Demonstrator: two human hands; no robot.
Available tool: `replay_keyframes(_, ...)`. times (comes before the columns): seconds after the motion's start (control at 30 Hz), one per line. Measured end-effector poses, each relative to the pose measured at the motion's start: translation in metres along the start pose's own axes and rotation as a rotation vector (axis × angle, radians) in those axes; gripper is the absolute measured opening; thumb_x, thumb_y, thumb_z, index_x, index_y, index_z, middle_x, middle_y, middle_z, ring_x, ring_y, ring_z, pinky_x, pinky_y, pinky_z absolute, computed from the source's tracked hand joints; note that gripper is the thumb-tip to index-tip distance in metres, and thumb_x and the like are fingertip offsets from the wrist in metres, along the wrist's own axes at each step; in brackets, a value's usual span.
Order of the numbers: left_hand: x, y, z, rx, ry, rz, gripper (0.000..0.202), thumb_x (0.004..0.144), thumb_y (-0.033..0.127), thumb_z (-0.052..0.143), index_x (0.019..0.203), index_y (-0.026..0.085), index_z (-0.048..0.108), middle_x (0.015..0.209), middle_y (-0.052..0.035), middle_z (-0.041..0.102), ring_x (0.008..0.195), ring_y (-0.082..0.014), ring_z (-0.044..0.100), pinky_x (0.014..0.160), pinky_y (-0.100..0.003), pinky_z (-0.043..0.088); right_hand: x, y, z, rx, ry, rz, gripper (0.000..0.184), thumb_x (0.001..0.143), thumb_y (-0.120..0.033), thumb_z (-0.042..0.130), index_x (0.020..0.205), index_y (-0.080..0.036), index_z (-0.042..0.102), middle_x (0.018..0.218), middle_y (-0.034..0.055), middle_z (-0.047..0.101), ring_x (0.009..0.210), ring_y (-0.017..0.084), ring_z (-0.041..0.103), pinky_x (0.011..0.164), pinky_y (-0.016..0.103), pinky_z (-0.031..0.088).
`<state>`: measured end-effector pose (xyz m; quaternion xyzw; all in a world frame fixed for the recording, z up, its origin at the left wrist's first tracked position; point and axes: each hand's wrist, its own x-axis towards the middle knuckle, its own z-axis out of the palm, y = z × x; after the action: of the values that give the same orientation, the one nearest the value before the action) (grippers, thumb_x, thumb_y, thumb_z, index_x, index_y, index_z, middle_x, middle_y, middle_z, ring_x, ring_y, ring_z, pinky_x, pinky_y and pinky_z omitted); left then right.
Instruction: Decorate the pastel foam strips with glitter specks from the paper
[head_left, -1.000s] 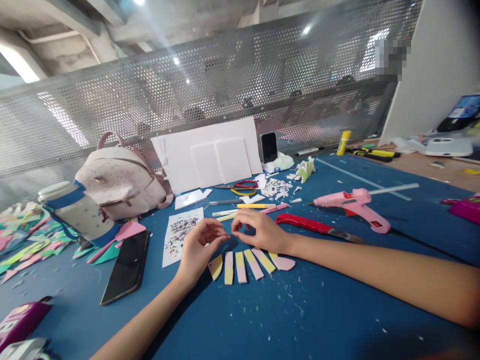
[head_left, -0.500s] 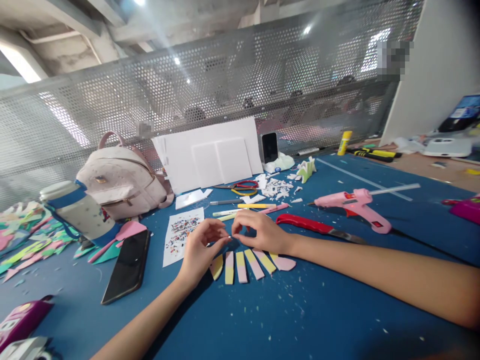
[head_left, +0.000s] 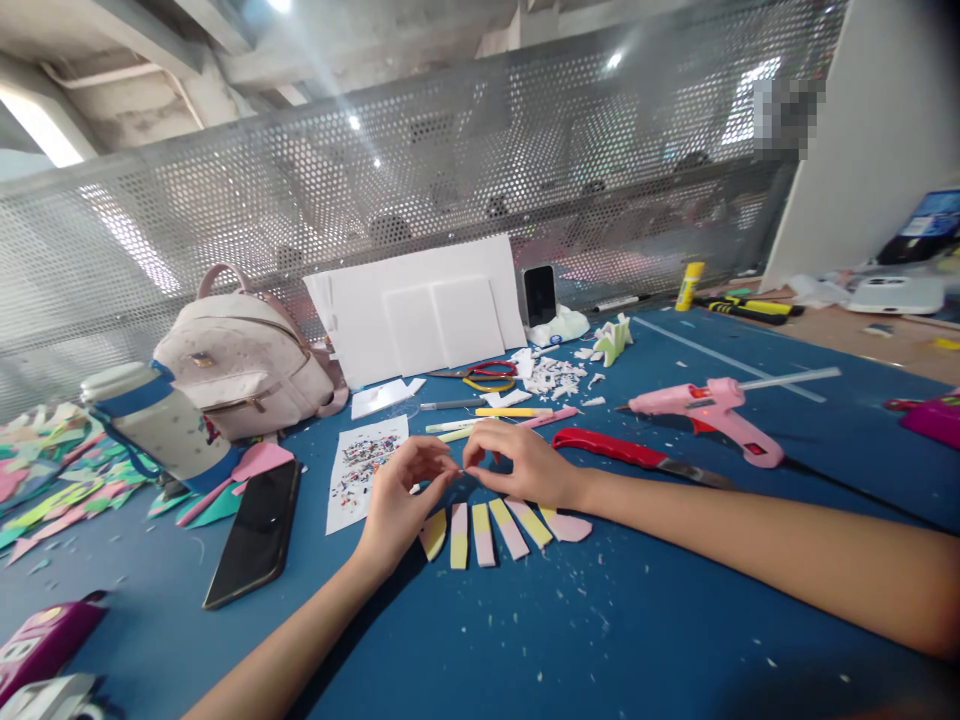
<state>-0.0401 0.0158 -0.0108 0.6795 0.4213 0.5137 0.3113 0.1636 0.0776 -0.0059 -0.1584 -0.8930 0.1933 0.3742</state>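
Note:
My left hand and my right hand meet over the middle of the blue table, thumbs and forefingers pinched close together. Whatever sits between the fingertips is too small to name. Just below them, several pink-and-yellow foam strips lie fanned out in an arc. Left of my left hand is a white sheet strewn with tiny dark and coloured bits. Beyond my right hand lie a yellow pen and other pens, and to its right a red-handled cutter.
A pink glue gun with its cord rests at right. At left are a black phone, a tumbler, a backpack and foam scraps. Scissors, white shreds and white boards are at the back.
The fingertips have shifted very slightly, the left ones a little toward the right hand. Everything on the table stays where it was.

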Motion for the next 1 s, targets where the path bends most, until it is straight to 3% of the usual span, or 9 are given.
replay_keyframes(0.23, 0.0, 0.002, -0.001, 0.014, 0.004, 0.015, 0.024, 0.086, 0.018, 0.065, 0.107, 0.02, 0.054, 0.085, -0.0012, 0.067, 0.078, -0.0136, 0.066, 0.079, -0.03, 0.056, -0.001, -0.001, 0.0, -0.008, 0.002, 0.029, 0.009, 0.091, -0.018, 0.059, 0.099, -0.021, 0.06, 0.091, 0.0026, 0.059, 0.082, 0.016, 0.053, 0.075, 0.03, 0.044)
replay_keyframes(0.5, 0.0, 0.004, 0.0, 0.128, -0.055, 0.074, 0.021, 0.087, 0.016, 0.062, 0.107, 0.021, 0.057, 0.088, -0.002, 0.065, 0.08, -0.0144, 0.063, 0.077, -0.029, 0.054, 0.001, 0.0, 0.0, -0.009, -0.02, -0.03, 0.005, 0.091, -0.017, 0.061, 0.093, -0.021, 0.061, 0.093, 0.0023, 0.062, 0.093, 0.018, 0.055, 0.084, 0.033, 0.043)
replay_keyframes(0.63, 0.001, 0.009, -0.002, 0.156, -0.059, 0.086, 0.018, 0.089, 0.018, 0.06, 0.106, 0.021, 0.058, 0.09, -0.0032, 0.064, 0.082, -0.0157, 0.063, 0.08, -0.031, 0.054, 0.0, 0.001, 0.001, -0.041, 0.02, 0.016, 0.003, 0.091, -0.019, 0.059, 0.092, -0.022, 0.06, 0.091, 0.0021, 0.06, 0.091, 0.018, 0.054, 0.082, 0.033, 0.043)
replay_keyframes(0.73, 0.002, 0.01, -0.007, 0.116, 0.003, 0.07, 0.016, 0.092, 0.021, 0.058, 0.108, 0.021, 0.056, 0.086, -0.002, 0.062, 0.082, -0.0164, 0.064, 0.081, -0.032, 0.053, 0.0, 0.002, 0.001, -0.045, 0.09, 0.09, 0.003, 0.092, -0.018, 0.056, 0.091, -0.021, 0.058, 0.09, 0.0019, 0.058, 0.089, 0.017, 0.054, 0.077, 0.03, 0.042)
replay_keyframes(0.9, 0.004, 0.01, -0.015, 0.072, 0.224, 0.06, 0.012, 0.093, 0.024, 0.058, 0.104, 0.021, 0.054, 0.088, -0.0012, 0.059, 0.079, -0.0155, 0.065, 0.073, -0.028, 0.051, 0.002, 0.005, 0.001, -0.001, 0.157, 0.182, 0.005, 0.093, -0.018, 0.05, 0.093, -0.021, 0.054, 0.095, 0.004, 0.056, 0.087, 0.017, 0.054, 0.067, 0.027, 0.042)
replay_keyframes(1.0, 0.003, 0.01, -0.015, 0.078, 0.263, 0.073, 0.012, 0.092, 0.024, 0.06, 0.102, 0.021, 0.055, 0.088, -0.0009, 0.059, 0.077, -0.0149, 0.065, 0.072, -0.027, 0.051, 0.002, 0.005, 0.001, 0.032, 0.171, 0.191, 0.007, 0.093, -0.018, 0.049, 0.098, -0.021, 0.054, 0.098, 0.0049, 0.056, 0.087, 0.017, 0.054, 0.066, 0.026, 0.043)
